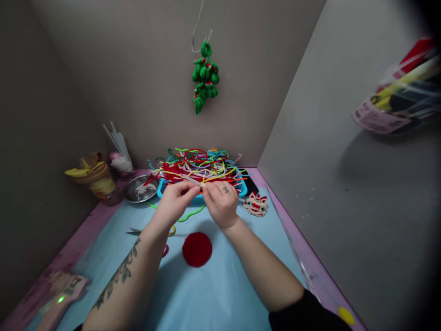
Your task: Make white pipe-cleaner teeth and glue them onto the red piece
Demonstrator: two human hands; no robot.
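Both hands meet in front of the blue basket (199,201) heaped with coloured pipe cleaners (206,165). My left hand (177,197) is closed in a pinch, thumb against forefinger. My right hand (222,200) is also closed, its fingertips touching those of the left. A thin pale strip (193,179) shows at the fingertips; whether it is held or lies behind them I cannot tell. Below the hands a round red fuzzy disc (197,249) lies on the blue mat. Scissors (133,231) with yellow and red handles lie partly hidden under my left forearm.
A metal bowl (141,189) with small white bits stands left of the basket. A lion-face piece (255,204) lies at right, a pink tool (65,296) with a green light at front left. Containers (99,181) stand at back left. A green ornament (206,76) hangs above.
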